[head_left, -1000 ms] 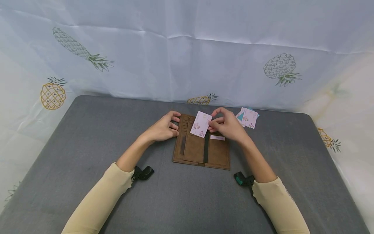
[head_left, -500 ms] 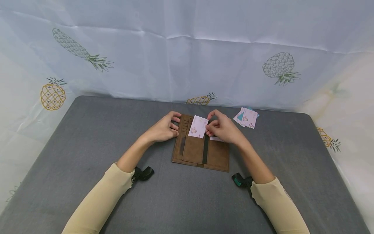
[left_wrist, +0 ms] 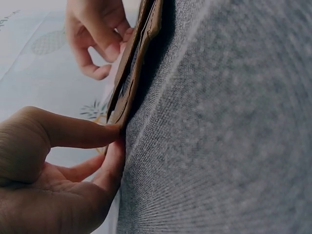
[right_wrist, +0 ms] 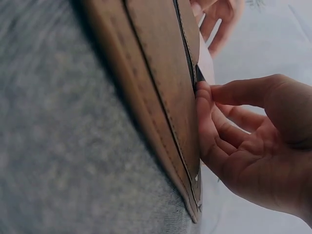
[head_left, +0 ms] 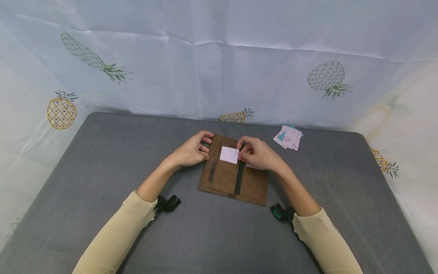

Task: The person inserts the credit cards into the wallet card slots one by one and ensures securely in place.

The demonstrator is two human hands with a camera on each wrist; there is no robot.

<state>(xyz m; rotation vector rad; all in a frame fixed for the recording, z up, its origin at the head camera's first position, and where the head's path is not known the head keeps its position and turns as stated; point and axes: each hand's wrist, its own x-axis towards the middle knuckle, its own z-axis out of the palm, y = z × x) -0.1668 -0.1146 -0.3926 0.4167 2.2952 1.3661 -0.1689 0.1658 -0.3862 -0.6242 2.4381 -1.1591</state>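
Note:
A brown wallet (head_left: 224, 179) lies spread open on the grey table, with card slots at its left and a dark strip down the middle. At its left edge my left hand (head_left: 191, 152) pinches the leather between thumb and finger, seen closely in the left wrist view. My right hand (head_left: 259, 153) holds a pale pink card (head_left: 229, 155) by its right side. The card's lower part is hidden inside the wallet's left inner pocket. A strip of another pink card (head_left: 253, 166) shows in the right pocket, partly behind the right hand.
Several overlapping pink and blue cards (head_left: 291, 137) lie near the table's back edge, right of the wallet. A pineapple-print curtain (head_left: 154, 76) stands behind the grey table (head_left: 219, 236). Black wrist devices (head_left: 167, 203) sit below both forearms.
My right hand has moved the card left and down, and it has sunk into the left pocket. The wallet has turned slightly, its lower edge shifting left. The left hand stays at its edge.

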